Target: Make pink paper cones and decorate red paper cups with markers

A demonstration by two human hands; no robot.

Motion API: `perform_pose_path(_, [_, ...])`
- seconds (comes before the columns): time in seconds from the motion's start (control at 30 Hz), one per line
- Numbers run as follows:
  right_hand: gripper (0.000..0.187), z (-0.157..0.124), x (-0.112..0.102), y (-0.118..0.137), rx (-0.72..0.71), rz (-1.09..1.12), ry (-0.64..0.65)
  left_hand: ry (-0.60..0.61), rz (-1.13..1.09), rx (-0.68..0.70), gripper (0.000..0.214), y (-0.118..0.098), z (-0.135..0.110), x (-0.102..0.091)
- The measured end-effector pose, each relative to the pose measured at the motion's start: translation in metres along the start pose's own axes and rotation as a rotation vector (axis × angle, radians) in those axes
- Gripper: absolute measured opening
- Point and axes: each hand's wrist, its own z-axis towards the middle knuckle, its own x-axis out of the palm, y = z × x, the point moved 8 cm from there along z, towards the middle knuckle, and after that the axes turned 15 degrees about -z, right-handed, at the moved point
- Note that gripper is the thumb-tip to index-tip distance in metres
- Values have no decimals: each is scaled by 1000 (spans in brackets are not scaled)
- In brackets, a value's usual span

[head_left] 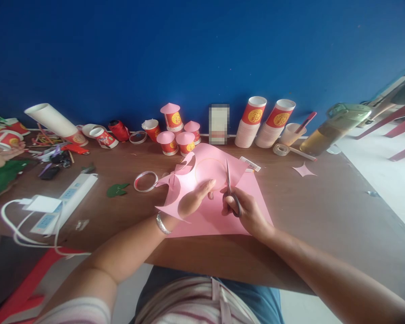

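My left hand [197, 196] is closed on a sheet of pink paper [213, 168], the thumb lying on top and the other fingers partly hidden beneath. Rounded pieces have been cut from its left side, and a faint circle outline shows on it. In my right hand [248, 211] is a pair of scissors [228, 180], blades pointing away from me at the paper's right part. Under both hands a larger pink sheet [202, 227] lies flat on the brown table [307, 225]. Several red paper cups with pink cone tops [170, 118] stand behind the paper.
Stacked paper cups [251, 121], a tilted bottle [330, 128] and a tape roll [281, 149] are at the back right. Left are a tape ring [146, 181], a green cutout [117, 190] and a power strip [67, 202] with white cables. Another person's hand [10, 153] is at far left.
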Motion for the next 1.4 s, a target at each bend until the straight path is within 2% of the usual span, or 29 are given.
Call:
perform_pose_path(0.3, [39, 1, 2, -3, -5, 17, 13, -2, 67, -138, 49, 5, -2, -1])
perform_pose_path(0.47, [32, 1, 1, -3, -1, -1, 17, 13, 100, -156, 48, 4, -3, 0])
perform_pose_path(0.73, [33, 1, 0, -1, 4, -12, 22, -11, 156, -185, 50, 17, -3, -6])
perform_pose_path(0.93, [35, 1, 1, -1, 11, -5, 25, -58, 188, -244, 51, 17, -5, -11])
perform_pose_path(1.4, [38, 1, -1, 1, 4, -4, 22, -77, 211, -208, 50, 6, -8, -10])
